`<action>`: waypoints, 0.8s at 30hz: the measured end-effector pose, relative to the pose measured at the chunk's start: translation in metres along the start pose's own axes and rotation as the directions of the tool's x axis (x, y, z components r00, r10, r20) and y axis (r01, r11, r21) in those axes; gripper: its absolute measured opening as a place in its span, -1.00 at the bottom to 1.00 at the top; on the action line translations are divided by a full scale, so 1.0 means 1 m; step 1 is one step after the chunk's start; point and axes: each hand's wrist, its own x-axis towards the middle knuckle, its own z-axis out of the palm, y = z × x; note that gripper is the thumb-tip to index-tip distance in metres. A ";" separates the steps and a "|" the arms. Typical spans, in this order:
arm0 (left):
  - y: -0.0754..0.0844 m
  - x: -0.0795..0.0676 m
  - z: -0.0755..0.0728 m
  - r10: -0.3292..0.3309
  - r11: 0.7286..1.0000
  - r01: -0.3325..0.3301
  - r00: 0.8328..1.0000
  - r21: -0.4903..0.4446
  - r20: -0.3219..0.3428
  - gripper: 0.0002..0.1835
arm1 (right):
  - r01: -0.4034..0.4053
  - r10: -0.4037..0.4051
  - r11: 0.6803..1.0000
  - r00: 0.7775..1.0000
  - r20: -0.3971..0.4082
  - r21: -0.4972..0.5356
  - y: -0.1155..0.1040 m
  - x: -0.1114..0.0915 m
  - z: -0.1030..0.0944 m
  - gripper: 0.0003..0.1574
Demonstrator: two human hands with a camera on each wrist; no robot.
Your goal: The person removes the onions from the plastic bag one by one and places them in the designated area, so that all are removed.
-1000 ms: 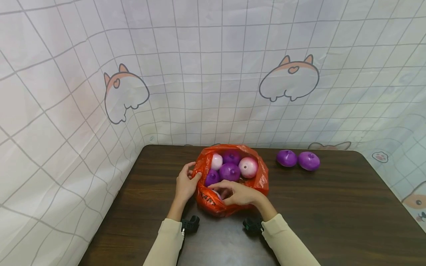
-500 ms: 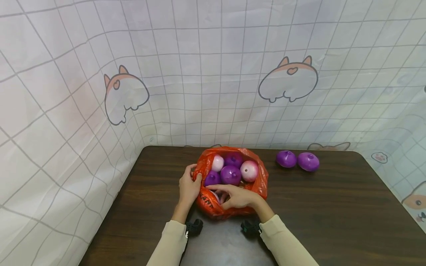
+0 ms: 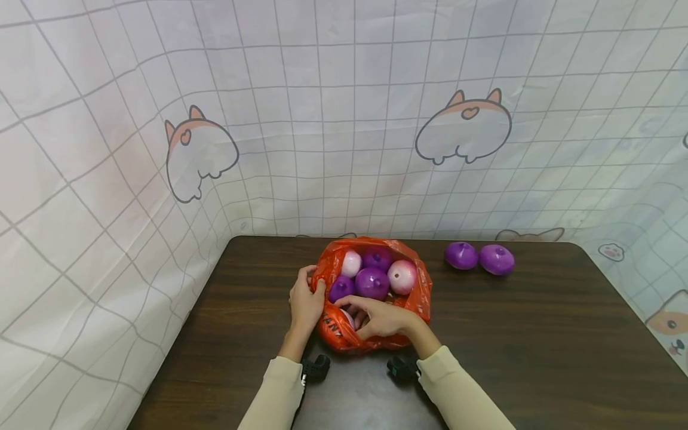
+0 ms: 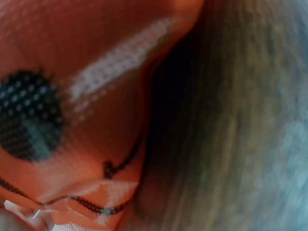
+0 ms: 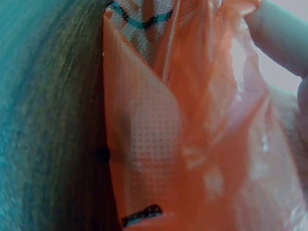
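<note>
An orange-red plastic bag (image 3: 424, 289) sits on the table with its mouth spread, holding several purple and pink-white onions, such as the purple onion (image 3: 372, 283) in the middle. My left hand (image 3: 305, 304) grips the bag's left rim, thumb on the inner side and fingers outside. My right hand (image 3: 384, 318) reaches over the near rim, fingers curled down round a pale onion (image 3: 348, 318) mostly hidden by hand and plastic. In the right wrist view the thumb (image 5: 279, 38) meets the bag's edge. The left wrist view is filled by the bag's printed side (image 4: 96, 144).
Two purple onions lie apart from the bag at the back: the left onion (image 3: 461, 255) and the right onion (image 3: 497, 260). The dark wooden table (image 3: 516, 346) ends at a white grid-patterned cloth (image 3: 333, 149) behind and at the sides.
My left hand has slid slightly right and down along the bag's left rim. My right hand has barely moved over the pale onion; the head view has shifted a little.
</note>
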 end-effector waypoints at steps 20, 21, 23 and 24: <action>0.000 0.000 0.001 -0.004 1.000 0.004 1.000 -0.001 -0.003 -0.61 | 0.023 -0.024 0.999 1.000 -0.018 -0.033 0.001 0.001 0.001 -0.11; 0.000 0.000 0.001 -0.004 1.000 0.004 1.000 -0.002 -0.004 -0.61 | 0.026 -0.027 0.999 0.999 -0.023 -0.032 0.001 0.001 0.001 -0.13; 0.000 0.000 0.001 -0.003 1.000 0.003 1.000 -0.001 -0.005 -0.61 | 0.031 -0.032 0.999 0.999 -0.033 -0.032 0.000 0.001 0.000 -0.16; 0.000 0.000 0.001 -0.004 1.000 0.004 1.000 0.000 -0.006 -0.61 | 0.031 -0.033 0.999 0.999 -0.039 -0.033 0.000 0.001 0.000 -0.17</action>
